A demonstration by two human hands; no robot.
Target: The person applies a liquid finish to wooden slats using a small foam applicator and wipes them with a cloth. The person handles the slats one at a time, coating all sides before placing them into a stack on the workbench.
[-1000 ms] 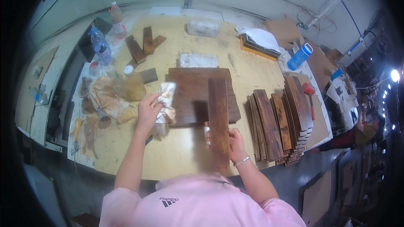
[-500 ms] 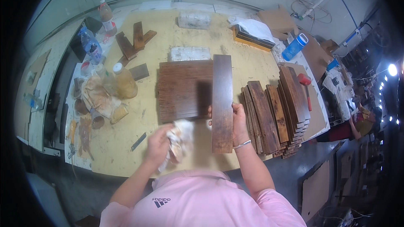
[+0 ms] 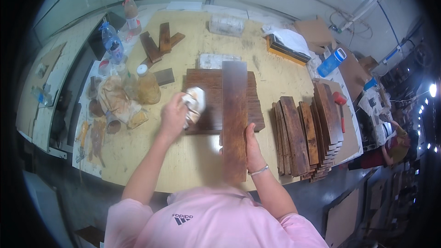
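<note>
Upright in front of me, my right hand [image 3: 255, 149] grips a long brown wooden plank [image 3: 234, 119] by its right edge. Its thumb lies along that edge, and most of its fingers are hidden behind the wood. My left hand [image 3: 173, 115] is closed around a crumpled white rag [image 3: 196, 104] with brown stains, left of the plank and apart from it. Beyond the plank, partly covered by it, a neat stack of brown boards [image 3: 212, 115] lies on the yellowish table [image 3: 133, 156].
Several dark planks [image 3: 294, 133] stand in rows at the right, beside a red-headed mallet [image 3: 340, 98]. On the left are a jar of amber liquid [image 3: 148, 87], a stained cloth [image 3: 115, 96] and plastic bottles [image 3: 110, 41]. Short wood pieces [image 3: 151, 48] lie farther back. A blue bottle [image 3: 331, 62] stands far right.
My left hand has lifted the rag up and away from me, toward the stack. The plank in my right hand has shifted a little left and nearer to me.
</note>
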